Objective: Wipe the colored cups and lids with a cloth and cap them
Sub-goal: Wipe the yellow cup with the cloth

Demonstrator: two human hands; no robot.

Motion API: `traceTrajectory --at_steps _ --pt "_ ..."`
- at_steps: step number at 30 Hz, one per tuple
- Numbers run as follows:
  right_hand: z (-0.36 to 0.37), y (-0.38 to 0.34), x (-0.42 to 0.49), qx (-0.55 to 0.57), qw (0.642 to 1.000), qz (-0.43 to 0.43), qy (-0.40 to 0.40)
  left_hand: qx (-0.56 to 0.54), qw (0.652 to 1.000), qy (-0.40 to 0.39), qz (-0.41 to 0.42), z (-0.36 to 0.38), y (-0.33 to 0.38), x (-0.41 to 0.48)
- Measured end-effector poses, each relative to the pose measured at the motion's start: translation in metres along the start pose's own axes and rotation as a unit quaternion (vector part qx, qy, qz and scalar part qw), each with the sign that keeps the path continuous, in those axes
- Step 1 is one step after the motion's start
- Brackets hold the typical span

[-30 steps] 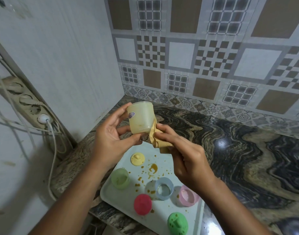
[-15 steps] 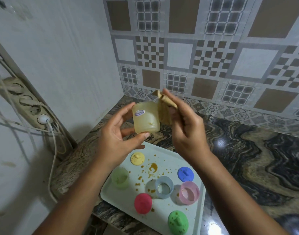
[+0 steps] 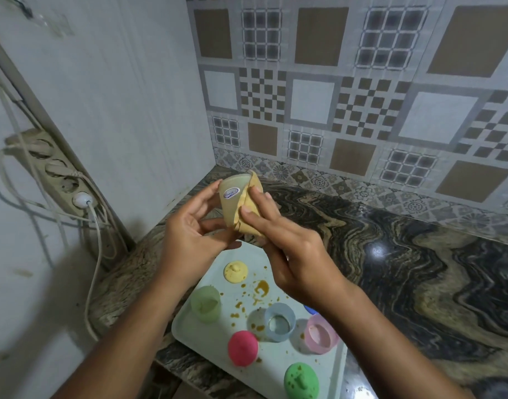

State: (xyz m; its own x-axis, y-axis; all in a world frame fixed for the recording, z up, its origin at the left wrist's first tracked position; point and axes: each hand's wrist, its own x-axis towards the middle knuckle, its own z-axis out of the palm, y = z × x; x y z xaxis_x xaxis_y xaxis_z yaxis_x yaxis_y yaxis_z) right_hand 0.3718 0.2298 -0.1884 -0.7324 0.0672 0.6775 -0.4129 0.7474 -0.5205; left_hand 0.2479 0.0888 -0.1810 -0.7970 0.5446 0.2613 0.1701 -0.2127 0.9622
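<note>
I hold the translucent yellow cup (image 3: 232,201) in my left hand (image 3: 189,237), mouth up and slightly tilted, its small oval sticker facing me. My right hand (image 3: 299,254) presses the tan cloth (image 3: 251,208) against its right side, up to the rim. Below, on the stained pale tray (image 3: 201,338), the yellow lid (image 3: 235,271) lies at the far end. The green cup (image 3: 205,303), blue cup (image 3: 279,321) and pink cup (image 3: 320,338) stand open and uncapped. The red lid (image 3: 242,347) and the spattered green lid (image 3: 301,380) lie nearest me.
</note>
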Motion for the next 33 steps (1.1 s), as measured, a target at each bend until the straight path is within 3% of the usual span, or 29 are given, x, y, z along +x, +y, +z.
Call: traceTrajectory --at_steps 8,13,18,26,33 --pt "-0.004 0.012 -0.034 0.010 1.000 0.013 0.016 0.010 1.000 0.015 0.015 -0.003 0.009 -0.002" --pt "-0.014 0.021 -0.021 0.077 0.985 0.097 0.118 0.030 0.999 -0.010 0.025 -0.001 0.013 -0.005" --pt "-0.028 0.011 0.017 0.152 0.965 0.122 0.174 0.046 0.999 -0.014 0.025 0.004 0.010 -0.007" --pt "-0.008 -0.004 0.030 0.039 0.996 0.070 0.049 0.028 0.999 -0.019 0.015 0.008 0.015 -0.007" --pt "0.002 0.002 0.013 0.010 0.999 0.011 0.041 0.042 0.999 -0.003 0.016 0.000 0.010 -0.001"
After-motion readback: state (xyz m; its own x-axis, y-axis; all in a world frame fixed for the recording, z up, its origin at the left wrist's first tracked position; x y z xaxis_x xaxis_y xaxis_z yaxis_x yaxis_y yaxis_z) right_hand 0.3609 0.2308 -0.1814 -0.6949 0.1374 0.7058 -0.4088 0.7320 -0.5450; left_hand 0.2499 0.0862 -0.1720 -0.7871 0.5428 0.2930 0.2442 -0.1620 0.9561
